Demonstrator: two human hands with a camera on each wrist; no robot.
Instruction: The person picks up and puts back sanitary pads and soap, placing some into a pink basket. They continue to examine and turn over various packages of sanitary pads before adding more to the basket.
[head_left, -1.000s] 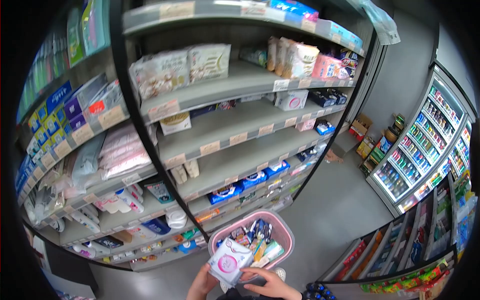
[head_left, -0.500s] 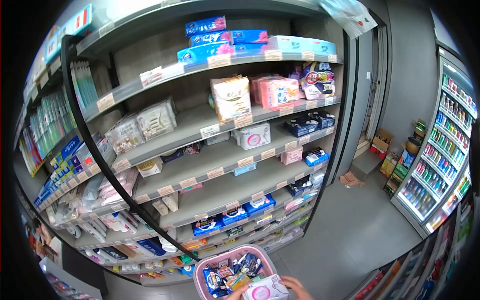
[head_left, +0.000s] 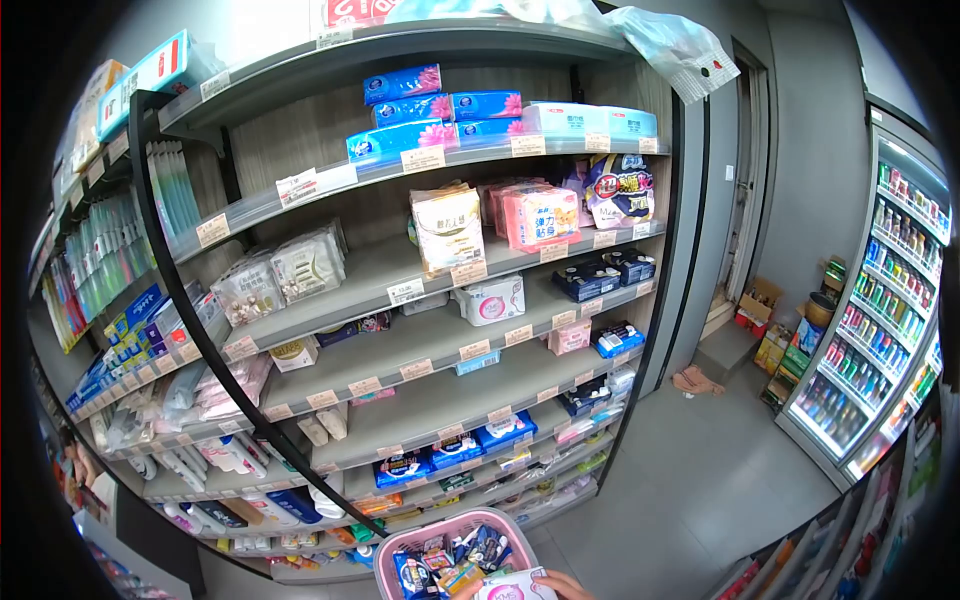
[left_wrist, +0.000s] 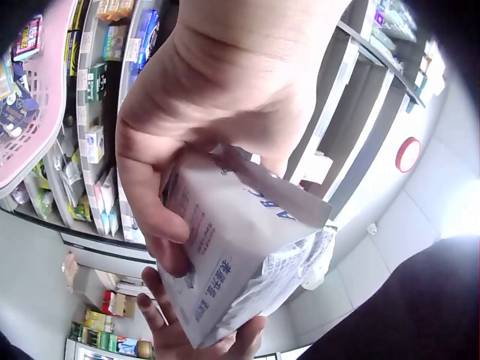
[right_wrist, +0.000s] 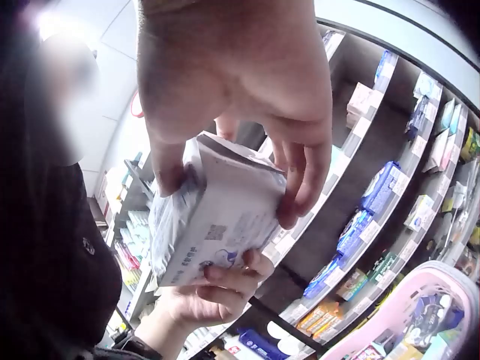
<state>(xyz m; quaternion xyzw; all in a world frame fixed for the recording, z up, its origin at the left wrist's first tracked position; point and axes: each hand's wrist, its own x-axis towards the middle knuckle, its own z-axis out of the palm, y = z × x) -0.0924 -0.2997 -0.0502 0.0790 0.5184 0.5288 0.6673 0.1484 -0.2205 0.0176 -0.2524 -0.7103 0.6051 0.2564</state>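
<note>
Both hands hold a white pack of sanitary pads (head_left: 512, 588) with a pink round print, low in the head view and partly cut off by its edge. My left hand (left_wrist: 217, 97) grips one end, thumb and fingers wrapped about its sides. At the other end, my right hand (right_wrist: 240, 97) holds the pack between thumb and fingers. Blue lettering and a flap-like edge show in the left wrist view. A pink basket (head_left: 450, 521) with several colourful packets inside stands just beyond the hands, its near side overlapped by the pack.
A tall shelf unit rises ahead, with a similar white pack (head_left: 492, 300), blue tissue packs (head_left: 395, 145) and blue packs lower down (head_left: 455, 449). At the right stands a drinks fridge (head_left: 870, 310); cartons (head_left: 760, 305) sit beside it. Another rack (head_left: 840, 560) fills the lower right.
The head view has tilted up from the basket toward the shelves. The pack and both hands now sit lower in the frame; both hands still hold the pack.
</note>
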